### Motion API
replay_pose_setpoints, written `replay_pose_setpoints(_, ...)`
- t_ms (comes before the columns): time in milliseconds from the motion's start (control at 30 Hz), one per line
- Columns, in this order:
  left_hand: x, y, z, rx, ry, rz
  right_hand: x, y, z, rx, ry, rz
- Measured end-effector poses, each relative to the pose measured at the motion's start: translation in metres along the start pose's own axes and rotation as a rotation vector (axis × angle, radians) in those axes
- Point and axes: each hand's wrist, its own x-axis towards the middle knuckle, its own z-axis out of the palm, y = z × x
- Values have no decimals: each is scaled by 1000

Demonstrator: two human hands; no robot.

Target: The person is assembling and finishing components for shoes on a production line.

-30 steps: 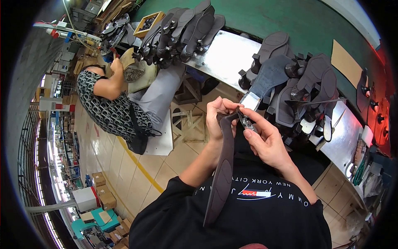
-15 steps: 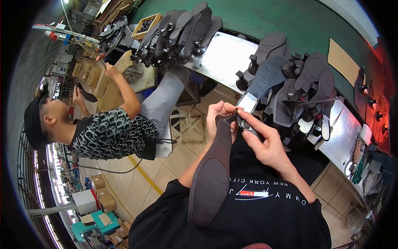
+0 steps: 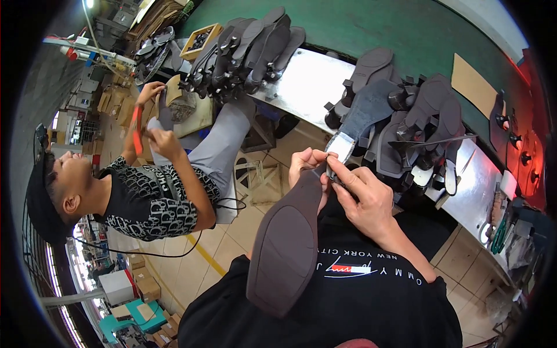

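A dark brown shoe sole point(image 3: 284, 249) hangs in front of my black shirt, its broad end toward me. My left hand point(image 3: 304, 165) is closed around its narrow end, thumb and fingers pinching the tip. My right hand point(image 3: 366, 200) pinches the same end from the other side; a small dark, shiny part shows under its fingers, partly hidden. Just beyond my fingertips, a grey-blue sole point(image 3: 368, 107) with a pale patch point(image 3: 342, 145) at its near end lies among other shoes.
Dark heeled shoes point(image 3: 429, 110) lie piled on the metal-edged bench point(image 3: 304, 78), with more shoes point(image 3: 249, 52) farther left. A wooden box point(image 3: 200, 42) of small parts stands behind those. Green-handled scissors point(image 3: 500, 238) lie at right. At left sits a co-worker point(image 3: 156, 197) holding a sole.
The broad end of my sole has swung slightly left and toward me. My right fingers have closed more over the narrow end. The co-worker has lowered the raised arm and turned.
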Motion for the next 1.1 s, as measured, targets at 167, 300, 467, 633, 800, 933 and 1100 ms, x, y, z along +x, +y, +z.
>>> replay_pose_setpoints(167,7,-6,-12,63,-59,121,-1,7,1,-181,38,-102)
replay_pose_setpoints(300,7,-1,0,-27,26,-66,0,7,-4,-246,63,-144)
replay_pose_setpoints(467,9,8,-2,-19,-319,-379,-4,10,-17,27,110,-225)
replay_pose_setpoints(633,57,52,-2,-129,-259,-247,-8,10,-75,310,268,-38)
replay_pose_setpoints(800,88,206,36,329,-140,1003,-32,16,-132,288,559,215)
replay_pose_setpoints(933,156,271,28,679,448,1908,-53,41,-149,339,675,301)
replay_pose_setpoints(1100,194,235,-13,1330,536,1942,-66,60,-147,410,646,407)
